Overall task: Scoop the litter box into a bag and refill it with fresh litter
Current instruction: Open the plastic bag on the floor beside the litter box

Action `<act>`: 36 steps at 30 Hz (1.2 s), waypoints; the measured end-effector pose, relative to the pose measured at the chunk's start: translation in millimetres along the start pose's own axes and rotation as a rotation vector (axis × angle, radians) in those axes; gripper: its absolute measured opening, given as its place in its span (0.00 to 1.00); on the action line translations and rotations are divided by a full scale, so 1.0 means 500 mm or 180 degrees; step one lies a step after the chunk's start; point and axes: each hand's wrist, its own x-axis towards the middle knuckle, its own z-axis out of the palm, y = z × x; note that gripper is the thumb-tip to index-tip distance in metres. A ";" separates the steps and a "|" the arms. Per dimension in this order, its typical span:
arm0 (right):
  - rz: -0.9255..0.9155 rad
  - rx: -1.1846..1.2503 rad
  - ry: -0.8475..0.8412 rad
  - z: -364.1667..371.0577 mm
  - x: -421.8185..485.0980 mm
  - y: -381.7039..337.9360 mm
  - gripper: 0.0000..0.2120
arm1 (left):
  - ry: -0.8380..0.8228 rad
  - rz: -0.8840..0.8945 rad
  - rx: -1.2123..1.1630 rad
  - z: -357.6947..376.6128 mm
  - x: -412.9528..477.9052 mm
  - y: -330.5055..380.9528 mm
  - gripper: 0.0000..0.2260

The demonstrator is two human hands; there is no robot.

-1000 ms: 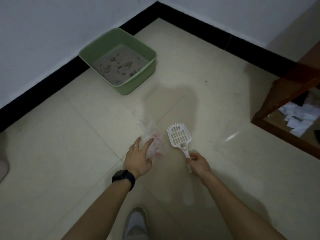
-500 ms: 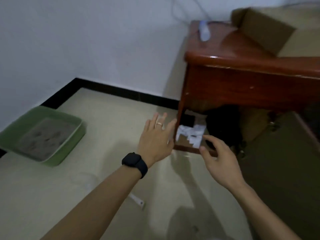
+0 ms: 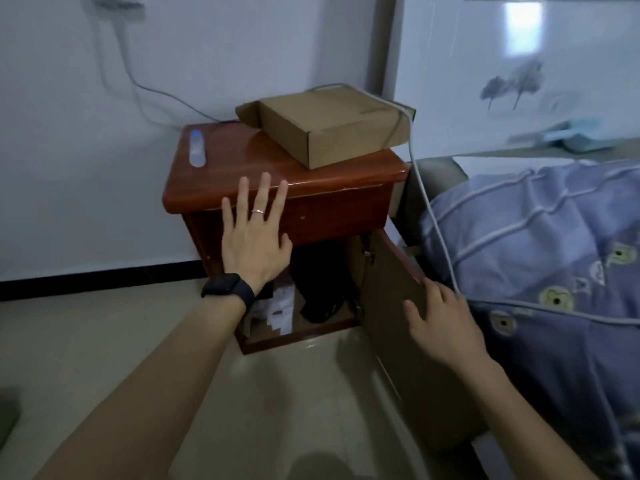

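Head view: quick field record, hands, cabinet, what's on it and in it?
left hand: open, fingers spread, in front of the cabinet; contact unclear
right hand: rests on the open door at its edge
on top: cardboard box, bottle lying flat
inside: white papers, dark item
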 end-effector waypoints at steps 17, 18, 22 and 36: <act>-0.0655 0.2062 -0.0750 0.106 -0.068 -0.089 0.41 | 0.0190 0.0292 -0.0048 -0.001 0.000 -0.063 0.36; -0.0661 0.2229 -0.0727 0.121 -0.070 -0.106 0.43 | 0.0225 0.0200 0.0011 -0.006 -0.002 -0.078 0.36; -0.0632 0.2562 -0.0462 0.188 -0.068 -0.191 0.49 | 0.0153 0.0022 0.0058 -0.013 -0.006 -0.133 0.35; 0.0525 0.2099 0.0228 0.315 0.125 -0.510 0.50 | 0.0020 0.0319 0.0042 -0.012 0.009 -0.180 0.30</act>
